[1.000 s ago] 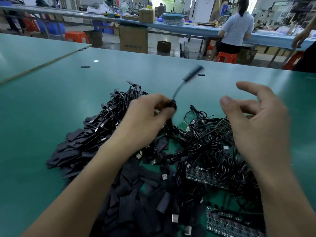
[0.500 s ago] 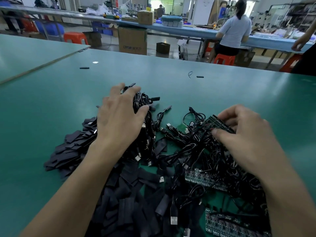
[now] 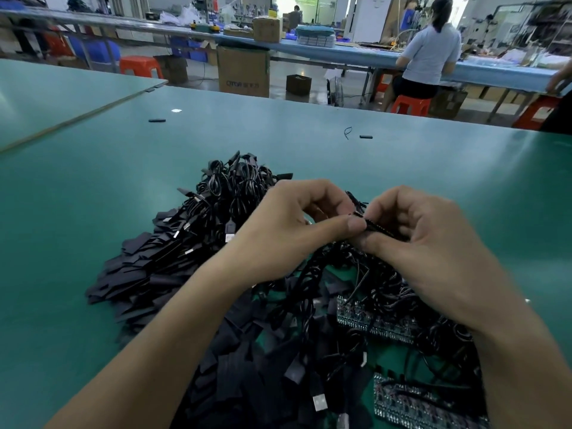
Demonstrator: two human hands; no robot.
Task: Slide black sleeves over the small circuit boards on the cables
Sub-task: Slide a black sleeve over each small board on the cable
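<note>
Left hand [image 3: 284, 230] and right hand [image 3: 433, 243] each pinch one dark strip [image 3: 380, 229] above the cables [image 3: 235, 193]; carton [image 3: 243, 72] print too blurred.

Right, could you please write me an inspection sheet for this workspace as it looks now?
Surface: glossy green table.
Job's things: black sleeves heaped front left; circuit board strips front right; small dark piece between the hands.
Clutter: stray black bits and a wire loop farther out.
Grippers: left hand and right hand both pinch the small dark piece.
Cables: tangled black cables with plugs.
Surroundings: seated person, cardboard box, orange stool.
</note>
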